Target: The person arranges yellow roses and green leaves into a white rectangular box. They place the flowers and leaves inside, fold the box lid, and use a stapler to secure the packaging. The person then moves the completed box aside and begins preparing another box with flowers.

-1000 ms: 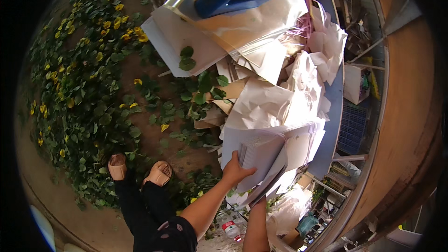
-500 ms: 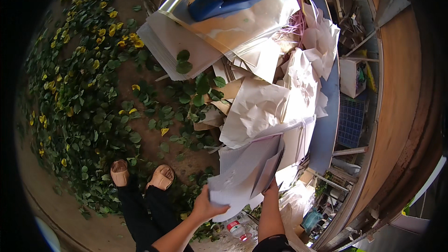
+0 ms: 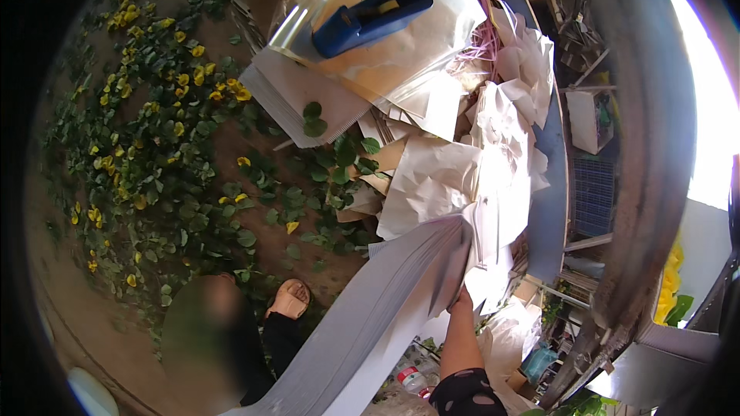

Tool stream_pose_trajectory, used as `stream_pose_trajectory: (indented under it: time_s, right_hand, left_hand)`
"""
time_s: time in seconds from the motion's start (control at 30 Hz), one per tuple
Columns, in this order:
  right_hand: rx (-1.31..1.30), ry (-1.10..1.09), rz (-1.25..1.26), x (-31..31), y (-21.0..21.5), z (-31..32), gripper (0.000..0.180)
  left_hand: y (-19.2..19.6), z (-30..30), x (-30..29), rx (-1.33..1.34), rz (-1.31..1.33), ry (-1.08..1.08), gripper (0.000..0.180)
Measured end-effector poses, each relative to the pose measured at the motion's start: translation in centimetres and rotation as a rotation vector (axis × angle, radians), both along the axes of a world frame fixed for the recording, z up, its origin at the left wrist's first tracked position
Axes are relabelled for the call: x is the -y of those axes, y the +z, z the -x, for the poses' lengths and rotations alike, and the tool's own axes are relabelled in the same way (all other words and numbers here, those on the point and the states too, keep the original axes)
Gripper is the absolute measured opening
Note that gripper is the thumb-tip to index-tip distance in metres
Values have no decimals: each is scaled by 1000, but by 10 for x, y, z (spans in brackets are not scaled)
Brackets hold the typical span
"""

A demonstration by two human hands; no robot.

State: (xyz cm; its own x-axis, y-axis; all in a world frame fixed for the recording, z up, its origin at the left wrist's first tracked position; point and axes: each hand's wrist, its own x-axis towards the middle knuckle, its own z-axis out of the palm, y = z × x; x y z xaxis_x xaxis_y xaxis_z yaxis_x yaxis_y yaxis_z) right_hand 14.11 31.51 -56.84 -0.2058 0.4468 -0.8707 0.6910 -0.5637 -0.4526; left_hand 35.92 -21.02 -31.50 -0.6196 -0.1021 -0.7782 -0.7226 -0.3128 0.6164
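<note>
A thick stack of pale grey sheets bends in a long curve from the pile down to the lower edge of the picture. At its upper right end, my right hand is closed on the edge of the sheets, its fingertips partly hidden by the paper. My left hand does not show; the lower end of the stack runs out of the picture. Beyond the stack lie crumpled white paper sheets. A blue tape dispenser rests on clear plastic film over the far part of the pile.
Leafy plants with yellow flowers cover the ground at the left. My sandalled foot stands beside them. Pink plastic straps lie by the pile. A red-labelled plastic bottle is near my right forearm. Cluttered shelves run along the right.
The sheets have been drawn out and bent toward the lower left. My left hand has left the picture. My right hand stays at the upper end, and the view has shifted slightly.
</note>
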Motion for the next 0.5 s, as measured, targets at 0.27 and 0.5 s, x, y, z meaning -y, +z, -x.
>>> stream_pose_trajectory:
  time_s: [0.27,0.5]
  right_hand:
    - [538,459,-1040,49,-8,-16,35]
    - [493,652,854,331,89,-217,72]
  left_hand:
    - [120,29,88,155,429,-887,75]
    - [212,-27,128,117,745,-572,60]
